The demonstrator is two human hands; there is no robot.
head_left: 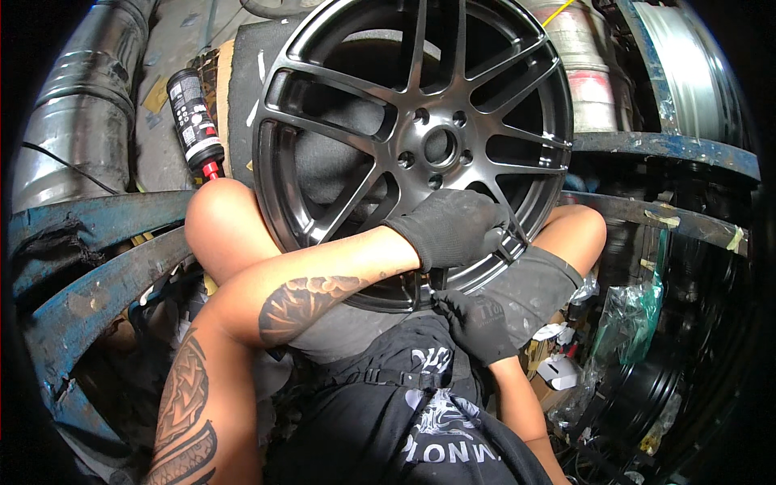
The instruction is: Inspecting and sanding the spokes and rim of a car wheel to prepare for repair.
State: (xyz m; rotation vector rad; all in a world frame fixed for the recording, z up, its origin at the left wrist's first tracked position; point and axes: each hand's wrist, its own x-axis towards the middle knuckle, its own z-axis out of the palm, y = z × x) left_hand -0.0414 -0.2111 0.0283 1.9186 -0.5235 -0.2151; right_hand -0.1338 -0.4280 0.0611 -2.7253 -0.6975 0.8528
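Note:
A dark grey alloy wheel rim (477, 174) with split double spokes leans over my lap, its face tilted up at me. My left hand (457, 228), in a black glove, reaches across the rim's lower spokes below the hub. Its fingers are curled in by the lower right of the barrel, and what they hold is hidden. Lower down, my right hand (478, 327), gloved in black too, is closed at the rim's near edge, thumb and fingertips against the lip. The rim's underside and part of those fingers are out of sight.
A black bottle (194, 121) with a red nozzle lies beyond my left knee. Blue worn metal bars (105, 291) flank me. Silver metal cylinders (81, 105) are at far left. Clear plastic wrap (626, 323) and scraps lie right, near a dark wheel (643, 396).

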